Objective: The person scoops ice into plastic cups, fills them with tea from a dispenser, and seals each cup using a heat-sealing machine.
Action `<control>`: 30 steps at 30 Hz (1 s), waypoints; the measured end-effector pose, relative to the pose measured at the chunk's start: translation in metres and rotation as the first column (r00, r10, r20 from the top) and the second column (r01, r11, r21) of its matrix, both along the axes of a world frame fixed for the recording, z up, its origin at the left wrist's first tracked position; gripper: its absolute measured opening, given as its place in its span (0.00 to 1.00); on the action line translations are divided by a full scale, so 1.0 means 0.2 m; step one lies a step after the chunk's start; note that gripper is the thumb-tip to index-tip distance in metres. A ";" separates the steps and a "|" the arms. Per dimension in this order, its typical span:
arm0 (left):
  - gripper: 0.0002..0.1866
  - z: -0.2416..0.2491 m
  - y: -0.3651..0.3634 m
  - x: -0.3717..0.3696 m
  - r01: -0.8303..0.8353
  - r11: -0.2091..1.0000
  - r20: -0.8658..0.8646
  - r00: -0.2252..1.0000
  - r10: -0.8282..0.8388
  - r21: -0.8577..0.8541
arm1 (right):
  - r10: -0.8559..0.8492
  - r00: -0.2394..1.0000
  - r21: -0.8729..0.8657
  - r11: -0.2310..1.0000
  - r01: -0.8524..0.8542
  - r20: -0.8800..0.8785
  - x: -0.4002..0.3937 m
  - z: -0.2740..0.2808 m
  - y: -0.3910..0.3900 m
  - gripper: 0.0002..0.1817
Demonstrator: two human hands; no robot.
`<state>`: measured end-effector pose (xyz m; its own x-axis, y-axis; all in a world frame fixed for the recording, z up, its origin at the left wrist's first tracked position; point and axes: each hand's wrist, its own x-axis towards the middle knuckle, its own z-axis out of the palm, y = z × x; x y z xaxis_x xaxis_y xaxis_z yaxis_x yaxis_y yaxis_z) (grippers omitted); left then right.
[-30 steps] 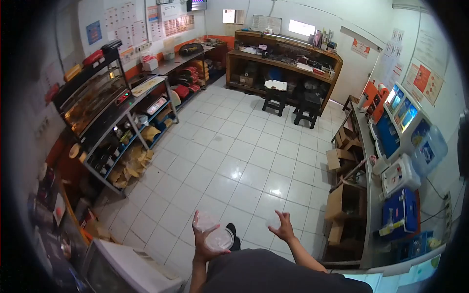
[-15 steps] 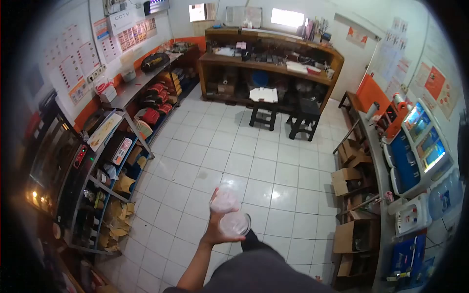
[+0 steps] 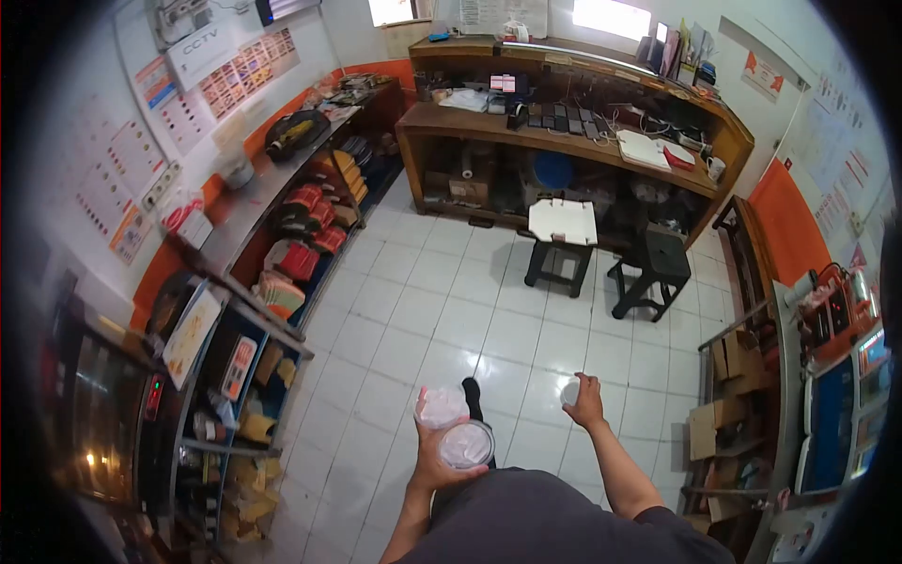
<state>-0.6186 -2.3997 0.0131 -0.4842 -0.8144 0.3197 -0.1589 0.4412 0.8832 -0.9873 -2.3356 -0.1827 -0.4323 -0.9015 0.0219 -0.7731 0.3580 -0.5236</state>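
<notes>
My left hand (image 3: 430, 467) is closed round two round clear plastic cups, held side by side in front of my body. Pale pinkish-white contents show in the far cup (image 3: 442, 407) and in the near cup (image 3: 467, 444). Farther right, my right hand (image 3: 588, 406) is held out over the floor, its fingers pinching a small whitish translucent piece (image 3: 569, 391). It is too small and blurred to name.
Ahead stands a wooden counter (image 3: 418, 120) with phones and papers. Before it are a stool with a white board (image 3: 564, 223) and a black stool (image 3: 662, 258). Metal shelving (image 3: 230, 230) lines the left; a bench with cardboard boxes (image 3: 719, 428) lines the right. White tiles (image 3: 376, 357) cover the floor.
The counter and stools appear nearer and farther right in view. My right hand has come into view with the small whitish piece. My left hand still holds both cups.
</notes>
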 end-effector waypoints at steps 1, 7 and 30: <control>0.44 -0.04 -0.17 -0.06 -0.034 0.999 -0.013 0.999 0.034 0.000 | -0.005 1.000 -0.033 0.999 0.005 0.016 -0.04 0.05 -0.24 0.48; 0.46 -0.16 -1.30 -0.51 0.044 0.997 0.116 0.992 -0.052 0.065 | 0.102 0.995 0.099 0.990 -0.100 -0.008 -0.32 -0.03 -0.89 0.51; 0.44 -1.11 -4.16 -2.80 0.617 0.746 0.012 0.769 -0.640 0.252 | -0.279 0.931 0.418 0.894 0.162 0.236 -1.44 -0.10 -2.54 0.43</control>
<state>-1.1792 -3.2319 -0.2096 -0.9288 -0.3574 0.0983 -0.0004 0.2664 0.9639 -1.2754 -2.8428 -0.2022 -0.5553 -0.6932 -0.4596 -0.4901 0.7192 -0.4925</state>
